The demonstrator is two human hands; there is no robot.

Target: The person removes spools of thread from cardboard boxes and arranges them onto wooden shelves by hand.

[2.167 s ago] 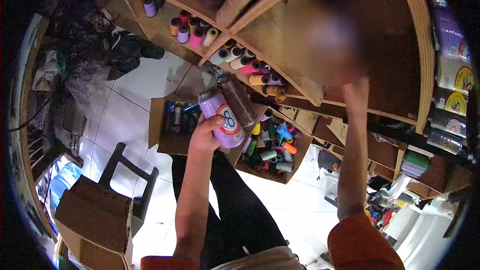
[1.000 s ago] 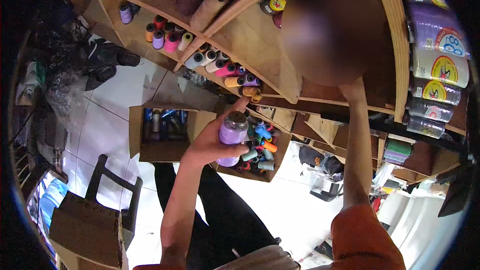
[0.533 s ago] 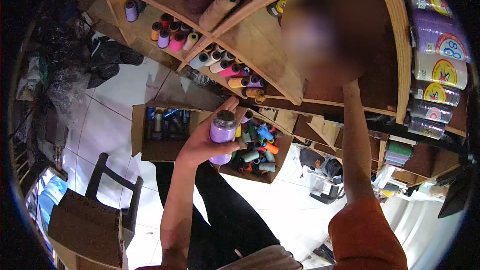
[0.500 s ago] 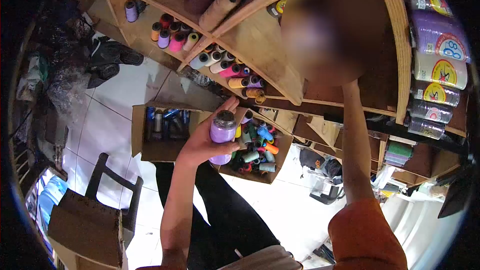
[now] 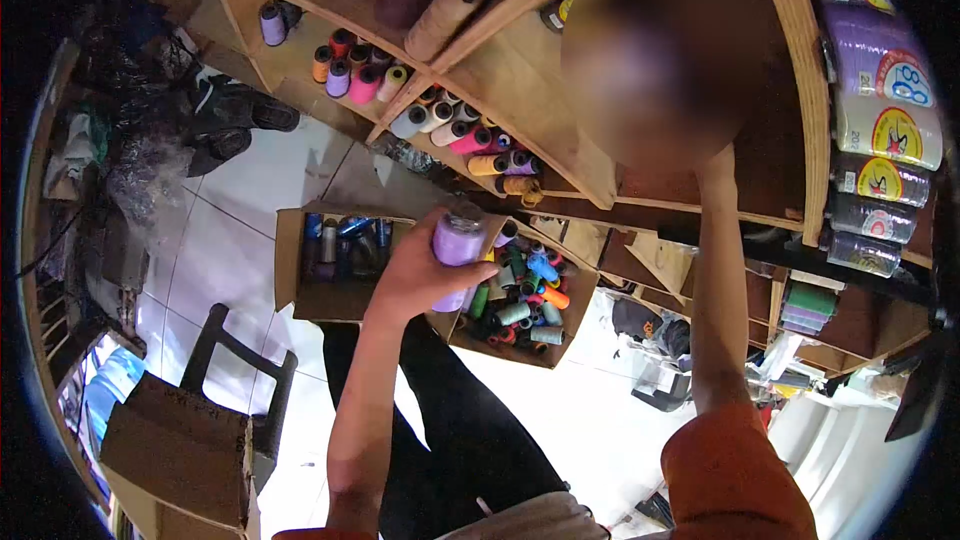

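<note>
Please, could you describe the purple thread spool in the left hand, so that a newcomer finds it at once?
Below the wooden shelves, find the box of mixed spools. At its left edge, the left hand grips the purple thread spool, which looks clearly bigger than those inside.

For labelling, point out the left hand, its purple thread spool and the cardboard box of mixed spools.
Left hand (image 5: 408, 277): head view, back of hand.
Purple thread spool (image 5: 458, 242): head view, its side.
Box of mixed spools (image 5: 580, 308): head view, bare side wall.
</note>
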